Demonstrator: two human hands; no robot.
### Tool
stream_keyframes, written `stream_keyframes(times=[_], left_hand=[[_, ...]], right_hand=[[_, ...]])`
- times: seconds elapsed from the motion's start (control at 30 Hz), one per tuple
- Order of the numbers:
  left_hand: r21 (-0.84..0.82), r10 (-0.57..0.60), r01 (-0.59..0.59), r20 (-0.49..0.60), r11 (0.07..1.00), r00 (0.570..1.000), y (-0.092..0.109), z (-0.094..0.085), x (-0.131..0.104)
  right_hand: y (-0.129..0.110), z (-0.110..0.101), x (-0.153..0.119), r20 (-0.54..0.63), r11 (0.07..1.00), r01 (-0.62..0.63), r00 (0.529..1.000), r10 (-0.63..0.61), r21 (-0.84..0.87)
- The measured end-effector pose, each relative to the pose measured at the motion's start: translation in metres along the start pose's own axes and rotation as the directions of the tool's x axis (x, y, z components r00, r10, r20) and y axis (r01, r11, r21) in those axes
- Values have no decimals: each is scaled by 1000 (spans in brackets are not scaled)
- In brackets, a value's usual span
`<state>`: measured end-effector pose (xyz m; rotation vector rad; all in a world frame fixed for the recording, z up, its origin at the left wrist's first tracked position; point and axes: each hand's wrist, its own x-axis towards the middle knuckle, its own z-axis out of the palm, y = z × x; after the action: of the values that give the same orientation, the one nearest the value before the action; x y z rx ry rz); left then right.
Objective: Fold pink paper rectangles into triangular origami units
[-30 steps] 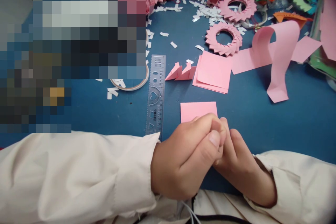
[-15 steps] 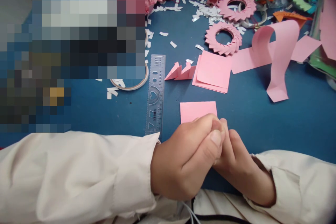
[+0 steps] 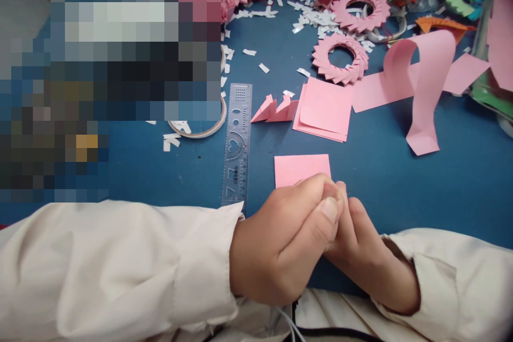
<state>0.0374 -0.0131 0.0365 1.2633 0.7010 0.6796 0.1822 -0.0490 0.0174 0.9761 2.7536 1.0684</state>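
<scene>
My left hand (image 3: 286, 243) is closed, its thumb and fingers pressed together near the table's front edge. Its fingertips meet those of my right hand (image 3: 366, 251), which is closed as well. Whatever they hold between them, if anything, is hidden by the fingers. Just behind my left hand a folded pink paper (image 3: 302, 168) lies flat, its near part covered by the hand. Farther back rests a stack of pink squares (image 3: 324, 109), with small folded pink pieces (image 3: 276, 108) at its left side.
A clear ruler (image 3: 236, 144) lies left of the papers. Behind are pink paper rings (image 3: 318, 59), white scraps (image 3: 316, 16) and a tape roll (image 3: 200, 135). A curled pink strip (image 3: 427, 91) stands at the right. The upper left is pixelated.
</scene>
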Motion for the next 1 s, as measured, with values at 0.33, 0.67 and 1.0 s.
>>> stream_keyframes(times=[0.33, 0.67, 1.0], left_hand=[[29, -12, 12, 6, 1000, 1000, 2, -4, 1], [6, -2, 2, 12, 1000, 1000, 2, -2, -1], [37, -6, 7, -9, 999, 1000, 3, -2, 0]], right_hand=[[0, 1, -2, 2, 1000, 1, 1000, -1, 16], [-2, 1, 0, -3, 999, -20, 1000, 21, 38], [0, 0, 0, -12, 1000, -7, 1000, 8, 30]])
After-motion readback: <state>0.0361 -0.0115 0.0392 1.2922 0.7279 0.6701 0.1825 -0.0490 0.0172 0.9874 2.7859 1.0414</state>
